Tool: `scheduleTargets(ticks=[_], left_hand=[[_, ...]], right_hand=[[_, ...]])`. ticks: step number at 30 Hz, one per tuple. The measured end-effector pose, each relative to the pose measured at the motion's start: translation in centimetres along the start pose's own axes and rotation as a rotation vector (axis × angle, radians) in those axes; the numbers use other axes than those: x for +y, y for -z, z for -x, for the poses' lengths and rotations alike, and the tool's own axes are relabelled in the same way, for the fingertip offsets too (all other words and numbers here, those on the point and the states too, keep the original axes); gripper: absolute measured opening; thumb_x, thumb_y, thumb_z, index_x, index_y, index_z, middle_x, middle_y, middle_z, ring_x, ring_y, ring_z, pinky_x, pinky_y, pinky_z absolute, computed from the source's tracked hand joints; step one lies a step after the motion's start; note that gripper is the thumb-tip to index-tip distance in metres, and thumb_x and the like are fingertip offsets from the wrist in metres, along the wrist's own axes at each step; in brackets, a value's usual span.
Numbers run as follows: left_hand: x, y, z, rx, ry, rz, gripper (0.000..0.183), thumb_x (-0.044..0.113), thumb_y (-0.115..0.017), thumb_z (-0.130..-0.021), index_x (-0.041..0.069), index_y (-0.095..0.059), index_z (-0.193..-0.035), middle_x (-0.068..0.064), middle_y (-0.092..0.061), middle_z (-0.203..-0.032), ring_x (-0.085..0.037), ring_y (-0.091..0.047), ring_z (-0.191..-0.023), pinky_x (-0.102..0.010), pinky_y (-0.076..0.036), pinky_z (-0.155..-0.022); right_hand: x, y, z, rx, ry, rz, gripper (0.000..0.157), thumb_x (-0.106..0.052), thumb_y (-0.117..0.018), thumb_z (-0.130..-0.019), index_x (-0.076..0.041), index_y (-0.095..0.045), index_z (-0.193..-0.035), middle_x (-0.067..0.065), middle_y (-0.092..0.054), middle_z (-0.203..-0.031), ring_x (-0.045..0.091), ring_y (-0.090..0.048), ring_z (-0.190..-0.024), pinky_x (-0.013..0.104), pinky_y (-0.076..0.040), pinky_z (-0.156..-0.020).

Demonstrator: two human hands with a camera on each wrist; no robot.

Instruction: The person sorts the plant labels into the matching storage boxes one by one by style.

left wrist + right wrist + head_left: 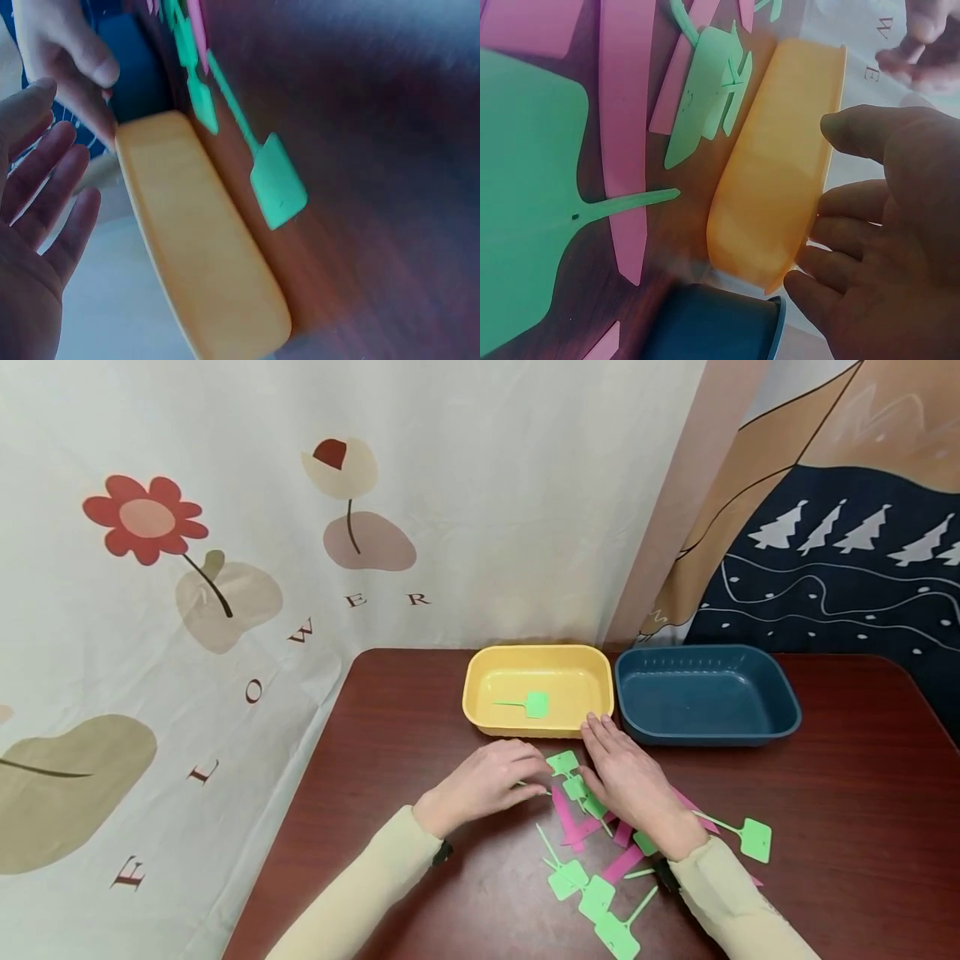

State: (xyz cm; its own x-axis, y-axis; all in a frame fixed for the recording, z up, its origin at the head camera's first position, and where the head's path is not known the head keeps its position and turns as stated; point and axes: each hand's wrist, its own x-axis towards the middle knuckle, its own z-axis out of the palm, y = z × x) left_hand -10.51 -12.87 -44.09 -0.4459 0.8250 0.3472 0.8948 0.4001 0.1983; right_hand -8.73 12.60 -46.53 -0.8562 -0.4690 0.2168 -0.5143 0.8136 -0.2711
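A yellow plastic tub [525, 732] holds one green tag [536, 704] with a flat square head and a thin tail. My left hand [487, 782] hovers before the tub's front side, its fingers loosely bent and holding nothing; a green tag [279, 184] lies beneath it on the table. My right hand [633, 777] reaches over the pile with fingers extended toward the tub's front right corner; whether they touch it I cannot tell. Several green tags [567, 880] and pink strips [622, 865] lie overlapping beneath and in front of the right hand, which hides part of them.
Right beside the yellow tub stands a dark blue tub [705, 739]. Both are at the back of the reddish-brown table [360, 760], close to a printed curtain [465, 510]. One green tag [755, 841] lies to the right of my right wrist.
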Motion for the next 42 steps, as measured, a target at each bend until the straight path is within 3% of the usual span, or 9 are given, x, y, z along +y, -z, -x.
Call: scheduleTargets(ticks=[9, 13, 17, 27, 33, 42], left_hand=[[2.6, -1.6, 1.0, -0.129, -0.061, 0.016, 0.024, 0.03, -0.081, -0.092, 0.015, -0.075, -0.11, 0.008, -0.071, -0.106, -0.009, -0.064, -0.102, -0.023, -0.049, -0.092], [3.5, -2.2, 1.3, -0.207, -0.084, -0.025, 0.023, 0.038, -0.076, -0.095, 0.02, -0.074, -0.109, 0.012, -0.069, -0.103, -0.007, -0.064, -0.102, -0.023, -0.048, -0.092], [4.2, -2.9, 1.5, -0.25, -0.126, -0.059, 0.025, 0.043, -0.074, -0.095, 0.022, -0.074, -0.109, 0.013, -0.068, -0.105, -0.006, -0.063, -0.105, -0.022, -0.047, -0.098], [5.4, -3.9, 2.0, -0.365, -0.161, -0.141, 0.03, 0.048, -0.074, -0.093, 0.027, -0.076, -0.113, 0.016, -0.068, -0.11, -0.004, -0.061, -0.108, -0.022, -0.047, -0.097], [5.5, -4.3, 2.0, -0.393, -0.172, -0.165, 0.027, 0.048, -0.075, -0.092, 0.027, -0.076, -0.108, 0.017, -0.066, -0.106, -0.004, -0.061, -0.103, -0.021, -0.048, -0.094], [5.5, -4.5, 1.9, -0.372, -0.204, -0.193, 0.009, 0.035, -0.074, -0.096, 0.026, -0.075, -0.096, 0.014, -0.063, -0.095, -0.005, -0.059, -0.091, -0.02, -0.049, -0.087]], right_hand=[[0.0, 0.0, -0.1, -0.01, -0.005, -0.005, 0.065, -0.023, -0.076, -0.095, 0.012, -0.051, -0.145, 0.028, -0.048, -0.152, 0.043, -0.043, -0.144, 0.053, -0.039, -0.114], [0.0, 0.0, 0.0, -0.01, -0.004, -0.006, 0.065, -0.023, -0.075, -0.096, 0.011, -0.051, -0.145, 0.028, -0.048, -0.152, 0.042, -0.043, -0.144, 0.052, -0.039, -0.115], [0.0, 0.0, 0.0, -0.009, -0.002, -0.007, 0.064, -0.023, -0.075, -0.096, 0.012, -0.051, -0.145, 0.029, -0.047, -0.152, 0.043, -0.042, -0.144, 0.053, -0.038, -0.115], [0.0, 0.0, 0.0, -0.026, -0.006, -0.008, 0.065, -0.025, -0.073, -0.097, 0.012, -0.05, -0.146, 0.028, -0.045, -0.154, 0.043, -0.041, -0.145, 0.052, -0.037, -0.116], [0.0, -0.1, 0.0, -0.029, -0.01, -0.009, 0.066, -0.025, -0.073, -0.097, 0.011, -0.05, -0.146, 0.028, -0.045, -0.154, 0.042, -0.041, -0.145, 0.053, -0.037, -0.116], [-0.1, -0.1, 0.0, -0.034, -0.02, -0.017, 0.066, -0.025, -0.074, -0.097, 0.011, -0.049, -0.147, 0.027, -0.045, -0.155, 0.043, -0.04, -0.146, 0.053, -0.037, -0.116]])
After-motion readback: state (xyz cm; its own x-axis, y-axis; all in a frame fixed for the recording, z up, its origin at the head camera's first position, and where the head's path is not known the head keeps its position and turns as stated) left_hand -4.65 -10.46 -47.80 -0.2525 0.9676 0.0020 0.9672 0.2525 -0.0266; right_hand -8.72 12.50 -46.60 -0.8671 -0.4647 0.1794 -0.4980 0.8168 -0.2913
